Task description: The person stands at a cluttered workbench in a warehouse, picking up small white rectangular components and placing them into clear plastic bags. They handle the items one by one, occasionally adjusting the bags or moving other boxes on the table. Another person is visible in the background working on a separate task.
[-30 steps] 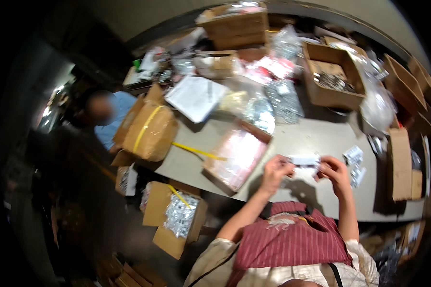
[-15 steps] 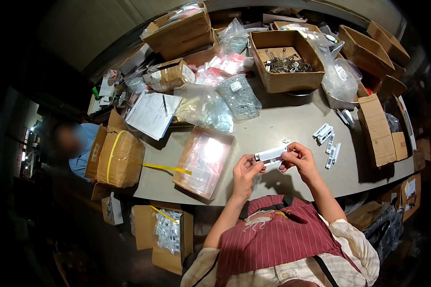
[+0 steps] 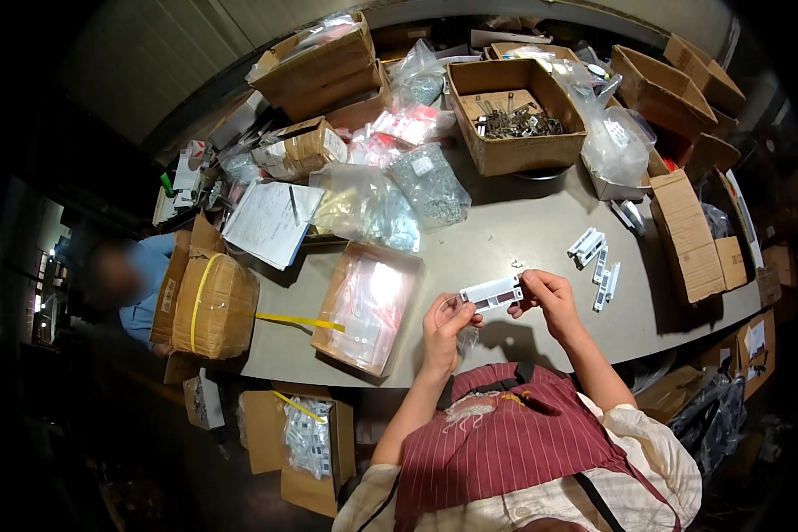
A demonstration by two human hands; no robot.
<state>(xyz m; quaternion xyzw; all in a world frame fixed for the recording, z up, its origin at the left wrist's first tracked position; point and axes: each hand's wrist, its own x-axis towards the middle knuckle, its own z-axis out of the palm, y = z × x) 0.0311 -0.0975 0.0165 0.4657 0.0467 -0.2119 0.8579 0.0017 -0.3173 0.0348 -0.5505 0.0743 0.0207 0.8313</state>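
Note:
Between my two hands, above the front of the table [image 3: 541,226], is a white rectangular part [image 3: 486,293] with cut-out openings along its lower side. My left hand [image 3: 443,335] closes on its left end, thumb in front. My right hand [image 3: 550,301] pinches the right end; its other fingertips are partly hidden. A bit of clear plastic [image 3: 467,339] shows beside the left hand. Small metal bits [image 3: 517,263] lie just beyond the held part. To the right rest several similar white parts [image 3: 587,246], some lying against each other.
A shallow carton [image 3: 328,341] of clear plastic bags stands left of my hands. Farther back are a carton [image 3: 523,158] of metal pieces, bags of small parts [image 3: 430,186] and papers [image 3: 270,217]. A strapped carton [image 3: 217,306] sits left, near a person in blue [image 3: 151,279].
The white part has been turned in my hands, so its openings show more. The view has shifted slightly. Both hands still hold it.

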